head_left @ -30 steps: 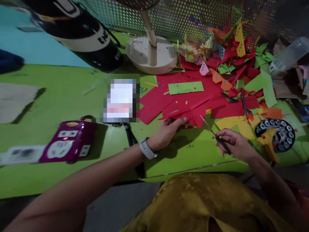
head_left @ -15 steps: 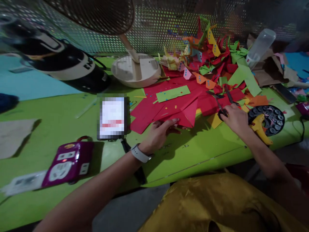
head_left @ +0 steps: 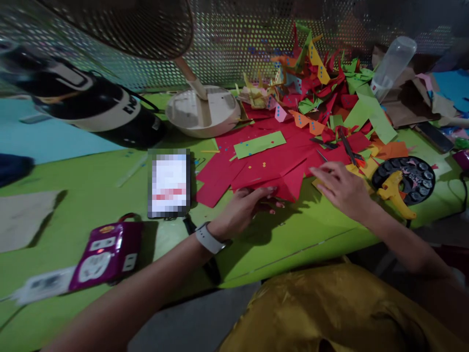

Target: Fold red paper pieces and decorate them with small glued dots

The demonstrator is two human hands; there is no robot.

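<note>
My left hand (head_left: 245,208), with a pale watch band on its wrist, grips the near edge of a piece of red paper (head_left: 289,188), thumb on top and fingers curled below. My right hand (head_left: 342,190) hovers to the right of that paper, fingers stretched out and nothing seen in them. Just behind it, part of a scissor blade (head_left: 322,155) shows; the rest is hidden by the hand. Dark-handled scissors (head_left: 348,146) lie farther back. A green paper strip (head_left: 260,144) rests on the red sheets, among small yellow and blue paper bits.
Folded colored paper shapes (head_left: 311,78) are heaped at the back. A black round tray (head_left: 421,181) with a yellow tool (head_left: 394,190) stands at right. On the left are a phone (head_left: 169,183), a purple power socket box (head_left: 110,252), a black bottle (head_left: 102,107) and a fan base (head_left: 203,112).
My right hand has come off the scissor handles and moved slightly left and nearer, its fingers now stretched toward the red paper. My left hand keeps hold of the red paper.
</note>
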